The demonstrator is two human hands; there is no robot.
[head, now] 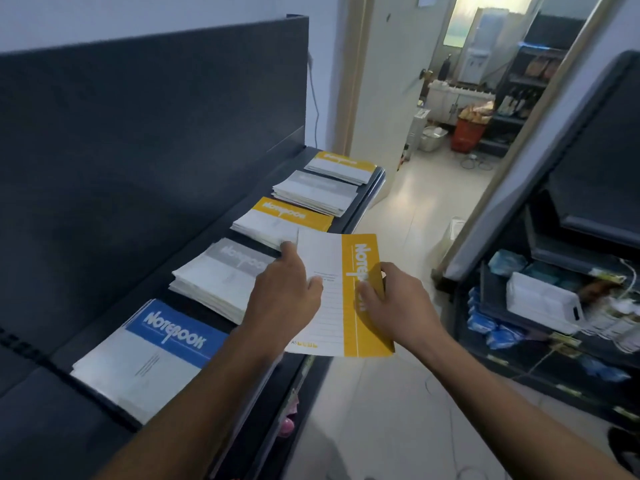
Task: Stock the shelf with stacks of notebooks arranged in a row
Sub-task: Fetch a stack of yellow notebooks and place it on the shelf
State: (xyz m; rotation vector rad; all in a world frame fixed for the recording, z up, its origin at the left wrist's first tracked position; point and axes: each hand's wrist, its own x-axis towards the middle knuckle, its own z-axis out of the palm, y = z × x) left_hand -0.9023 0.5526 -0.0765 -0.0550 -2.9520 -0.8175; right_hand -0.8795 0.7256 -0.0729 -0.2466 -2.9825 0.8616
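I am holding a thin yellow-and-white paper notebook [341,296] in the air at the front edge of the dark shelf [225,202], beside the row of stacks. My left hand [284,292] is pinching its white side, thumb on top; my right hand [398,303] is pinching the yellow title strip the same way. It is looking light, floppy and smooth-covered, so I am judging that gripping both opposite edges will stop it sagging or slipping on its way to the yellow-topped notebook stack [277,220].

Yellow notebook [337,306] overhangs the shelf [194,233] beside apparently five stacks [277,220].
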